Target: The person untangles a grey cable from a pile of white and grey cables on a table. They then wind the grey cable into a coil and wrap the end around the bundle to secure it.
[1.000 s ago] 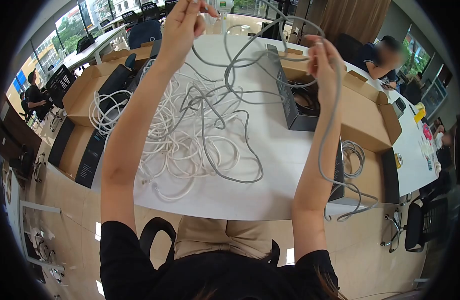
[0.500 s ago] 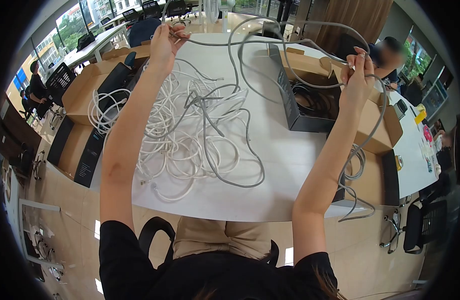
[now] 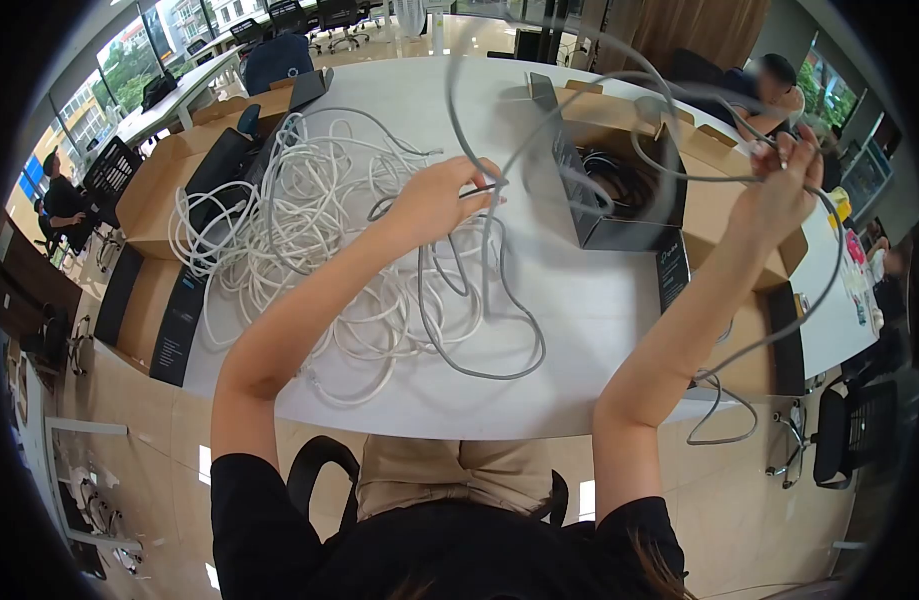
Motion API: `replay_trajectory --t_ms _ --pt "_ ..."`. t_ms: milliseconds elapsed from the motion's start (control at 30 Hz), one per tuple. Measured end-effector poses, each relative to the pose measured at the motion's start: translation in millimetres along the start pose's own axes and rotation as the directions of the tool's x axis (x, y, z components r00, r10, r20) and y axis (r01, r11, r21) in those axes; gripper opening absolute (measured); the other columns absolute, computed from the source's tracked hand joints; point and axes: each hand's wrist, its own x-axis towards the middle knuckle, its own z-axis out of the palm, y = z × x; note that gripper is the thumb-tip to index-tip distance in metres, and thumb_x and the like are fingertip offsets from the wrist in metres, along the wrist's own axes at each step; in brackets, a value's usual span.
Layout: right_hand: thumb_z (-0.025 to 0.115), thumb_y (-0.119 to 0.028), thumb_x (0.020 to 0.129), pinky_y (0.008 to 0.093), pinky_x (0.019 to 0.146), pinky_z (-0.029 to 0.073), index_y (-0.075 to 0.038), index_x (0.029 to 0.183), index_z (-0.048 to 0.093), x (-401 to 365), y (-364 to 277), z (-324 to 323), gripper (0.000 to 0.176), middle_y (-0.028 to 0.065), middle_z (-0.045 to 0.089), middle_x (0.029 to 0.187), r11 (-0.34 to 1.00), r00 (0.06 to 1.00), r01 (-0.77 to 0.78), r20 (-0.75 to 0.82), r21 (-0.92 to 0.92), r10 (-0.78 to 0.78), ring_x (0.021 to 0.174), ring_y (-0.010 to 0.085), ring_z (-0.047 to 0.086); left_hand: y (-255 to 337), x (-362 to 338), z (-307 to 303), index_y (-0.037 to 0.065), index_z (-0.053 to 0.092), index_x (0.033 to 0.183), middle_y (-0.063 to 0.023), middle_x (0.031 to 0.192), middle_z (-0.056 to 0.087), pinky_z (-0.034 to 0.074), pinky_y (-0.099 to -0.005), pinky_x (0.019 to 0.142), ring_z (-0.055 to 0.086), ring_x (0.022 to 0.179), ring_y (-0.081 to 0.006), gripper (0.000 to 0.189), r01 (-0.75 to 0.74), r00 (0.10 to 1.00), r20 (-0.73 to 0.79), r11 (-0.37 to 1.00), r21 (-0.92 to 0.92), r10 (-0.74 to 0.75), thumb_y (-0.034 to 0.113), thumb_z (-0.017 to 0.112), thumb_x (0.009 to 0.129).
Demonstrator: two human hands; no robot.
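Two hands working a gray cable over a table of tangled cables.

The left hand (image 3: pixel 434 200), at frame centre, has its fingers curled around the gray cable (image 3: pixel 499 376) just above the white cables (image 3: pixel 309 200). The right hand (image 3: pixel 779 195), raised at upper right, pinches loops of the same cable with its fingers pressed together. The cable arcs between the hands, falls to a loop on the table (image 3: pixel 579 310), and hangs past the right edge. A black box (image 3: pixel 619 235) stands between the hands.
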Motion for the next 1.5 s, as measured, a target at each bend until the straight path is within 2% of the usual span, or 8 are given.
replay_trajectory --t_ms 233,433,567,767,1033,1233,1267,1500 --pt "0.039 -0.016 0.094 0.0218 0.046 0.036 0.001 0.098 0.051 20.5 -18.2 -35.6 0.021 0.0049 0.048 0.069 0.992 0.985 0.103 -0.144 0.069 -0.092 0.052 0.0109 0.042 -35.5 36.8 -4.9 0.011 0.056 0.096 -0.0040 0.075 0.062 0.045 -0.0367 0.059 0.060 0.064 -0.0244 0.025 0.179 0.976 -0.169 0.943 0.282 -0.135 0.030 0.044 0.086" --pt "0.036 -0.018 0.094 0.0216 0.047 0.043 0.000 0.093 0.049 37.7 -16.6 -70.7 0.023 0.0089 0.054 0.076 0.963 0.904 0.234 -0.336 -0.131 -0.265 0.057 0.0166 0.055 -133.3 55.7 -50.1 0.004 0.050 0.098 -0.0120 0.091 0.065 0.048 -0.0237 0.055 0.061 0.072 -0.0166 0.027 0.521 0.783 -0.023 0.676 -0.522 -0.621 0.025 0.034 0.091" --pt "0.033 -0.018 0.094 0.0218 0.050 0.050 -0.002 0.095 0.048 51.8 -12.5 -99.7 0.022 0.0103 0.055 0.078 0.933 0.834 0.290 -0.423 -0.211 -0.355 0.062 0.0226 0.062 -193.3 55.1 -81.9 0.000 0.040 0.095 -0.0205 0.103 0.060 0.050 -0.0251 0.051 0.063 0.077 -0.0236 0.015 0.255 0.736 -0.043 0.335 -0.907 -0.675 0.014 0.034 0.092" --pt "0.030 -0.016 0.094 0.0256 0.053 0.053 -0.003 0.096 0.045 54.6 -11.8 -109.0 0.020 0.0118 0.055 0.079 0.901 0.733 0.373 -0.525 -0.223 -0.433 0.062 0.0261 0.062 -249.6 56.1 -109.8 -0.001 0.036 0.101 -0.0235 0.108 0.056 0.054 -0.0243 0.074 0.061 0.090 -0.0268 0.012 0.041 0.619 -0.081 0.135 -0.990 -0.782 0.003 0.029 0.092" --pt "0.033 -0.016 0.094 0.0261 0.053 0.053 0.001 0.094 0.043 50.0 -13.8 -81.0 0.020 0.0161 0.059 0.080 0.891 0.820 0.436 -0.354 -0.126 -0.451 0.058 0.0257 0.061 -173.7 73.9 -97.0 0.000 0.043 0.107 -0.0159 0.109 0.057 0.048 -0.0272 0.082 0.059 0.094 -0.0210 0.021 -0.032 0.774 -0.334 0.493 -0.870 -0.539 0.015 0.034 0.094" --pt "0.030 -0.038 0.093 0.0272 0.055 0.052 0.002 0.082 0.047 34.0 -11.9 -44.0 0.044 0.0207 0.060 0.077 0.917 0.891 0.380 -0.220 -0.120 -0.397 0.060 0.0255 0.061 -169.1 119.1 -159.6 0.006 0.052 0.104 -0.0076 0.104 0.060 0.042 -0.0221 0.070 0.056 0.089 -0.0104 0.023 -0.267 0.685 -0.657 0.731 -0.628 -0.314 0.018 0.035 0.095" --pt "0.029 -0.043 0.093 0.0275 0.057 0.051 0.001 0.079 0.048 32.5 -11.3 -42.1 0.050 0.0213 0.060 0.077 0.930 0.908 0.352 -0.201 -0.111 -0.367 0.061 0.0252 0.061 -107.9 123.9 -156.2 0.003 0.050 0.095 -0.0058 0.084 0.058 0.043 -0.0223 0.063 0.052 0.068 -0.0102 0.022 -0.237 0.548 -0.732 0.763 -0.601 -0.406 0.017 0.033 0.096" --pt "0.024 -0.052 0.091 0.0323 0.067 0.052 -0.002 0.073 0.051 16.3 -10.5 -19.8 0.059 0.0260 0.061 0.084 0.895 0.900 0.433 0.111 -0.110 -0.421 0.070 0.0298 0.063 -95.8 118.3 -166.3 0.007 0.053 0.104 -0.0057 0.100 0.055 0.044 -0.0289 0.072 0.050 0.095 -0.0114 0.021 0.079 0.799 -0.486 0.863 -0.498 -0.354 0.018 0.038 0.094"
